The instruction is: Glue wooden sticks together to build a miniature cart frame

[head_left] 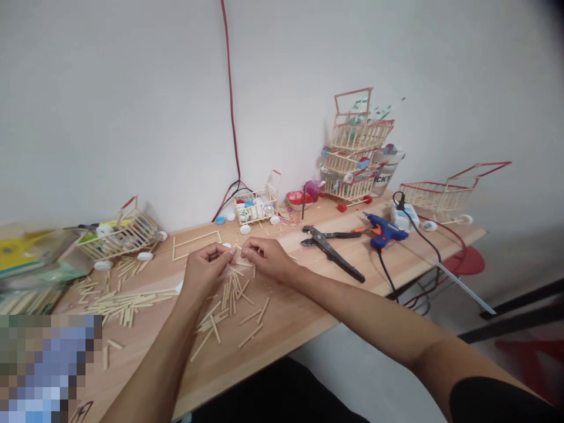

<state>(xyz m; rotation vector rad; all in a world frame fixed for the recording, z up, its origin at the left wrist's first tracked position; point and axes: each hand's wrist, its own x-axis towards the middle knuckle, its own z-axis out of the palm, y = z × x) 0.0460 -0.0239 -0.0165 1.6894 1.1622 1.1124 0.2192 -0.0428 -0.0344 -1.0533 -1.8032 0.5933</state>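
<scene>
In the head view, the long-nosed, black-handled metal pliers (335, 252) serve as the landmark, lying open on the wooden tabletop (304, 305). To their left, the person's left hand (207, 264) and right hand (271, 258) meet, fingertips close together, each with the thumb drawn toward the fingers in a pinch; whether a sliver of wood is caught in either is too small to tell. The short, pale, square-cut wooden sticks (231, 294), the pieces being worked with, lie loose in a scatter left of the pliers and nearer the person, just below the hands. Farther left of the pliers, beyond the left hand, lies a flat rectangular frame of thin pale sticks (197, 235). Right of the pliers sits a blue hot-glue gun with orange parts (385, 232). The step in hand looks like fine fingertip handling of small stick pieces, with the glue gun and pliers unused. The next move seems to call for a light, steady pinch and careful lining-up of ends, without brushing the loose sticks.
</scene>
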